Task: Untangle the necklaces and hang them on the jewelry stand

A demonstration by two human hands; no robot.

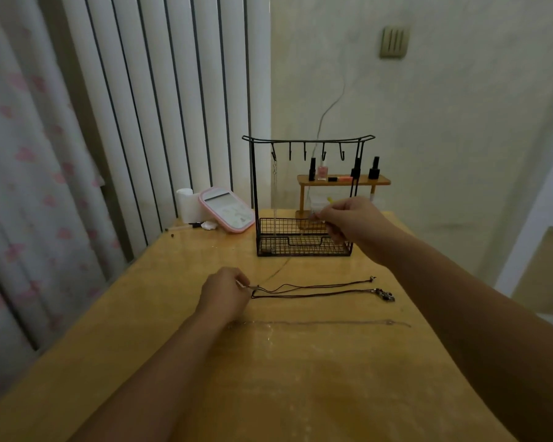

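Necklaces numbered three: a thin pale chain (274,186) hung from the leftmost hook of the black wire jewelry stand (304,199), a dark cord necklace (316,290) lay stretched across the glossy yellow table (300,378), and a fine pale chain (326,322) lay just nearer. Five hooks showed along the stand's top bar, above a mesh basket base. Left hand (225,295) sat low on the table, fingers curled, pinching the cord's left end. Right hand (348,220) was raised before the basket, fingertips pinched together; what they held was too small to tell. Four dark nail-polish bottles (312,169) and a pink one (322,172) stood on a small wooden shelf (344,180) behind.
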